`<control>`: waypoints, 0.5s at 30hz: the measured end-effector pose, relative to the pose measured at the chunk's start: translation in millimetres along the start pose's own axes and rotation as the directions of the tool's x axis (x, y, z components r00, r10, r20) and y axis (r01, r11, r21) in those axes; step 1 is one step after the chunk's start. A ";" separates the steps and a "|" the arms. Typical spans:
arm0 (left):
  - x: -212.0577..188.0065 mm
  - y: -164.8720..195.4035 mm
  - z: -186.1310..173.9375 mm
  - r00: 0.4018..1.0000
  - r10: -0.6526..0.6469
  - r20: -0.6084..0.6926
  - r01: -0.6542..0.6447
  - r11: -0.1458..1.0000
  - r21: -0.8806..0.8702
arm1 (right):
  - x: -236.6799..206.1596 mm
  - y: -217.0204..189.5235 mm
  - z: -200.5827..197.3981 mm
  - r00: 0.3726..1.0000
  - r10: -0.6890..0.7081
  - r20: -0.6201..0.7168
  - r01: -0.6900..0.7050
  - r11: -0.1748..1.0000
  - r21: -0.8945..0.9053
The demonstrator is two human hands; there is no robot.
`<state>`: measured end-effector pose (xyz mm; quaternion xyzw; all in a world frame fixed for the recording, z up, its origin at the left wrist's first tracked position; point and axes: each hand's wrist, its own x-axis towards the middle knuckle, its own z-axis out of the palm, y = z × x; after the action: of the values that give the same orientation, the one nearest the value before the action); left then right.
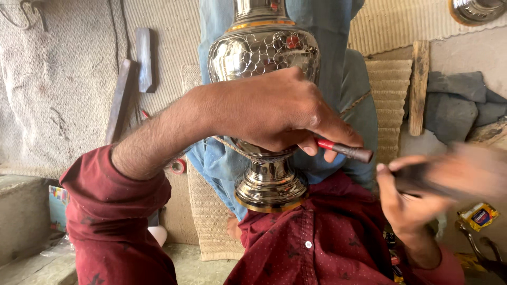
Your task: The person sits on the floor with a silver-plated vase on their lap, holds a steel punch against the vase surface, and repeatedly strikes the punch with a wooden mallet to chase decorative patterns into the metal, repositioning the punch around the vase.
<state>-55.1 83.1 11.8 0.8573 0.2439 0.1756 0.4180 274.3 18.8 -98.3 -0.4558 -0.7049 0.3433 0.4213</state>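
Big shiny metal vase with a hammered scale pattern takes up the middle, lying across the person's blue-trousered lap with its foot pointing toward the maroon shirt. Left hand comes over the vase's lower belly, fingers curled tight around a thin punch tool with a red band, tip sticking out past the right side of the foot. Right hand is closed around a dark handle, too blurred to make out the tool. A woven mat lies under the lap, and a wooden plank leans near its right edge.
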 end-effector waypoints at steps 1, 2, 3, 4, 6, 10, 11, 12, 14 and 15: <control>-1.2 -0.8 1.6 1.000 0.005 -0.003 -0.005 1.000 0.007 | 2.4 -1.0 -0.2 0.998 -0.012 -0.056 0.015 0.998 0.061; -2.5 -1.1 3.4 1.000 0.008 -0.006 -0.008 1.000 0.012 | 2.9 -2.0 -0.3 0.994 -0.019 -0.111 0.033 0.992 0.123; -3.9 -2.2 3.2 1.000 0.013 -0.014 -0.013 1.000 -0.001 | 3.8 -1.2 -0.6 0.994 -0.064 -0.091 0.066 0.998 0.014; -5.5 -2.0 2.1 1.000 0.024 -0.018 -0.025 1.000 -0.008 | 2.7 -0.2 -0.4 0.991 -0.110 -0.071 0.103 0.990 -0.094; -8.6 4.0 -1.5 0.996 0.019 -0.090 -0.016 0.999 0.031 | 0.4 6.1 -1.6 0.969 -0.162 0.186 0.241 0.779 -0.579; -19.3 52.5 -1.4 0.957 -0.027 -0.290 0.061 0.992 0.108 | -20.4 24.3 5.7 0.997 0.071 0.009 -0.071 0.997 0.029; -25.4 72.2 2.6 0.942 -0.052 -0.331 0.088 0.992 0.094 | -26.1 29.2 5.3 0.998 0.057 0.014 -0.056 0.998 -0.017; -32.5 89.2 6.8 0.933 0.015 -0.358 0.055 0.981 0.184 | -30.1 36.0 7.0 1.000 0.020 -0.009 -0.020 1.000 0.001; -48.6 116.6 18.0 0.934 0.082 -0.348 0.032 0.950 0.309 | -34.6 51.5 12.1 0.995 -0.067 -0.069 0.073 0.992 0.098; -55.0 123.9 26.7 0.938 0.085 -0.337 0.044 0.933 0.357 | -36.2 58.4 13.0 0.988 -0.114 -0.100 0.131 0.975 0.177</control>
<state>-53.1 -30.7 90.2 0.8771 0.3324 0.2811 0.2030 291.5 4.2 -164.5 -0.3856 -0.6775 0.3594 0.5129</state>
